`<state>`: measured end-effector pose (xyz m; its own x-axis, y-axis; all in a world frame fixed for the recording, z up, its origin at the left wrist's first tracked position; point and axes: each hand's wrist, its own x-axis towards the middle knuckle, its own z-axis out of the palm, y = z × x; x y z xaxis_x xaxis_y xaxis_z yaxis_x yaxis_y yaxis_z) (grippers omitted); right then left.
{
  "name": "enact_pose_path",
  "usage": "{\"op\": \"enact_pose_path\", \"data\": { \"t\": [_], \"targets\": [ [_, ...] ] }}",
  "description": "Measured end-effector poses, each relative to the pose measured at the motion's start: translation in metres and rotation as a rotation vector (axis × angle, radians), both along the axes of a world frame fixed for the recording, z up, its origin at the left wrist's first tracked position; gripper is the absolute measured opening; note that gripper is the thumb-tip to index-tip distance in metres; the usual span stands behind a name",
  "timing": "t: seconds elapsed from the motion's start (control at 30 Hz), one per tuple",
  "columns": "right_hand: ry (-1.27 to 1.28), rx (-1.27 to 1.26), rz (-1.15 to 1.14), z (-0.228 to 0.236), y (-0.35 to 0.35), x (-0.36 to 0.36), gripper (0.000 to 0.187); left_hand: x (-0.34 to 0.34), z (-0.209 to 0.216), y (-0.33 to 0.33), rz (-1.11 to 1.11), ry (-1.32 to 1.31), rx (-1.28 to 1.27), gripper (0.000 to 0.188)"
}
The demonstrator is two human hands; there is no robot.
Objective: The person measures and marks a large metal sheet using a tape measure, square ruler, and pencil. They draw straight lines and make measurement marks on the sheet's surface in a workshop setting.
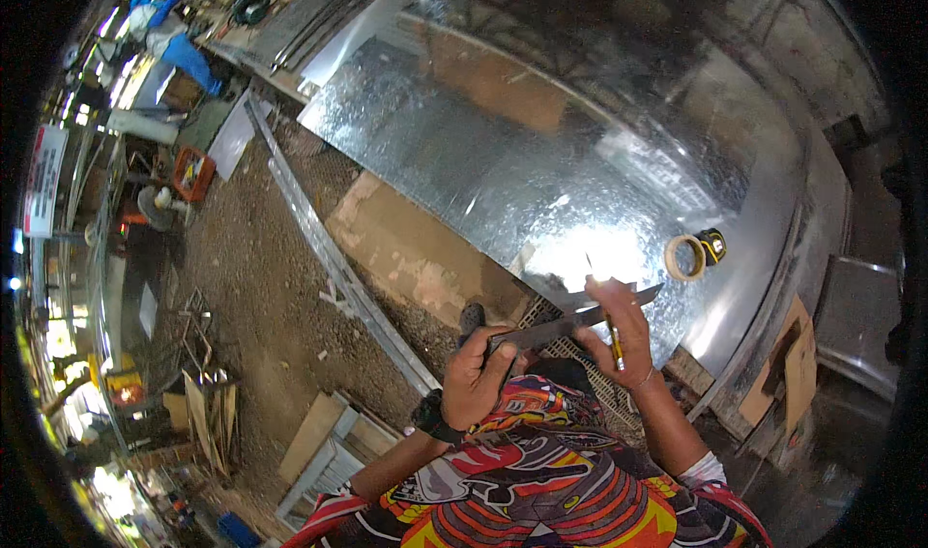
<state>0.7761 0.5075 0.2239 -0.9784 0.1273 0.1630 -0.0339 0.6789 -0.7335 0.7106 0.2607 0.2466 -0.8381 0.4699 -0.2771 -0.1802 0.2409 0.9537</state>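
Patterned shirt (541, 490) fills the 6 o'clock edge. Left hand (476, 374) grips one end of a metal ruler (565, 324); right hand (623, 331) pinches a yellow pencil (611, 337) against it. Galvanized sheet (541, 152) spreads toward 12 o'clock, no marks or cuts visible; tape roll (684, 256) at 2 o'clock. Marking looks barely begun.

A large sheet of shiny galvanised metal (541, 152) covers the worktop (406, 248), whose bare brown wooden top shows along the near left edge. Close to the sheet's near right corner lie a roll of pale masking tape (684, 256) and, touching it on its right, a black and yellow tape measure (713, 245). The rest of the sheet mirrors the surroundings.
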Motion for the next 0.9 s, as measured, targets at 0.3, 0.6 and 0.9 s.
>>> {"op": "enact_pose_path", "data": {
  "t": [0.3,0.6,0.9],
  "targets": [
    [-0.02,0.348,-0.308,0.01,-0.056,0.067,0.051,-0.059,0.023,-0.006,-0.54,0.088,0.115,0.035],
    [0.112,0.423,-1.333,-0.016,-0.006,0.156,0.053,-0.106,-0.042,-0.042,-0.518,0.071,0.02,0.037],
    [-0.167,0.172,-1.842,-0.11,0.188,0.296,0.06,-0.122,-0.082,-0.044,-0.437,0.212,-0.205,0.028]
  ]
}}
